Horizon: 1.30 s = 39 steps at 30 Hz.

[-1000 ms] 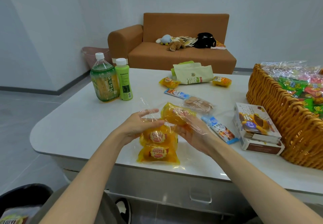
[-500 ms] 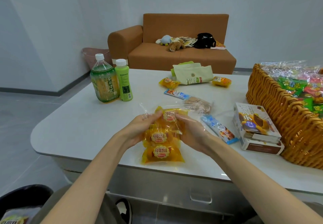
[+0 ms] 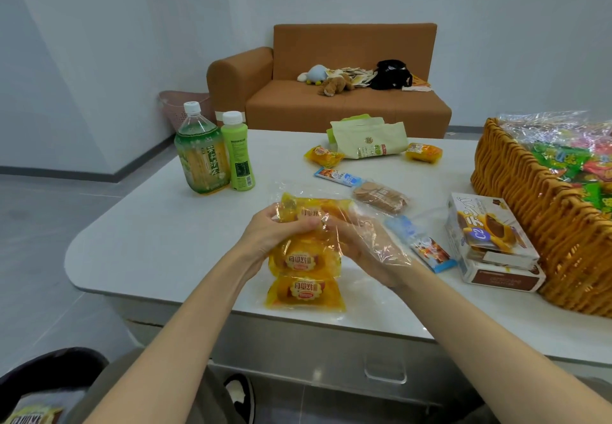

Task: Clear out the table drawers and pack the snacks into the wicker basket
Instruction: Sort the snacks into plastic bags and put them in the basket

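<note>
bread packs (image 3: 306,259) in fingers (image 3: 307,224); "c2" box (image 3: 490,241)

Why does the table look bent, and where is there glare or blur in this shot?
Head view: the wide lens bows the table edge and tilts the walls; soft, even light, faint shadows; the clear bag that both the left hand and right hand grip glints, as does the cellophane in the wicker basket; the bottom left corner is blurred.

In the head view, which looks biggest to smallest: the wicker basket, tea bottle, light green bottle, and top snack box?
1. wicker basket
2. tea bottle and top snack box, about alike; box is nearer, so unsure
3. light green bottle
</note>
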{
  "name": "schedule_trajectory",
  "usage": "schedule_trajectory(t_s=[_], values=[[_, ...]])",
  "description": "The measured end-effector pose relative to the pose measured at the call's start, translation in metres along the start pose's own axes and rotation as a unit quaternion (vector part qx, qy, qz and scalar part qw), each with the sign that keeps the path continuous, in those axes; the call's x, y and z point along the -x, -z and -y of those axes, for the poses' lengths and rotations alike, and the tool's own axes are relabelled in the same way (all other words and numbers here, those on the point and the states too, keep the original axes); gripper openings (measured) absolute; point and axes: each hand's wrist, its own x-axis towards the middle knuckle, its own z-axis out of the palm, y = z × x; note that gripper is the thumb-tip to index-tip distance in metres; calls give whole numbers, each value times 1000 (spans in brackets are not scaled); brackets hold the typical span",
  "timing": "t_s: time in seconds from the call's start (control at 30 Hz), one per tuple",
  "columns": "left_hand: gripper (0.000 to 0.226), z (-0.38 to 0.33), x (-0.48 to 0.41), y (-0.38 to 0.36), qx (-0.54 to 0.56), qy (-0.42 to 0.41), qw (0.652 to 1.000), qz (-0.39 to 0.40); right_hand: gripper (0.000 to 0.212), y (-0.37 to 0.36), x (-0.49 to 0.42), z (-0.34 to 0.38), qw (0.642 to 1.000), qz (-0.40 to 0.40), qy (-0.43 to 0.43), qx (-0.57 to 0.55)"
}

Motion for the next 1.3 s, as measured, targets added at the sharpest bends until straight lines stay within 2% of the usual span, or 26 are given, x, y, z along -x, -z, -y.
schedule_trajectory(t_s=[0.1,0.23,0.37,0.5,0.6,0.7,0.8,0.93,1.1,1.17,1.3], values=[[73,-2,2,-4,7,-10,1000,2,32,-4,-5,0,997,4,-3,-83],[61,-6,2,0,27,5,1000,8,44,-3,-6,10,993,17,-29,-111],[46,-9,6,1,3,9,1000,21,44,0,-9,7,998,-22,-56,-28],[48,-8,8,3,-21,0,999,25,47,-2,-4,6,996,-48,-54,50],[56,-7,7,8,-11,4,1000,5,52,0,-3,8,996,-38,-66,51],[61,-5,5,9,22,15,999,-32,45,6,-3,9,992,6,-105,66],[64,-2,2,11,66,19,995,-73,38,12,-1,12,986,0,-142,88],[64,4,1,5,66,28,993,-92,22,5,2,6,985,-34,-111,129],[46,10,0,-9,57,33,995,-80,20,-5,-3,-3,992,-77,-98,29],[41,11,-2,-10,41,25,994,-101,13,-5,-4,-2,990,-61,-107,75],[42,13,-5,-8,19,27,989,-143,30,-2,-8,-2,980,36,-187,62]])
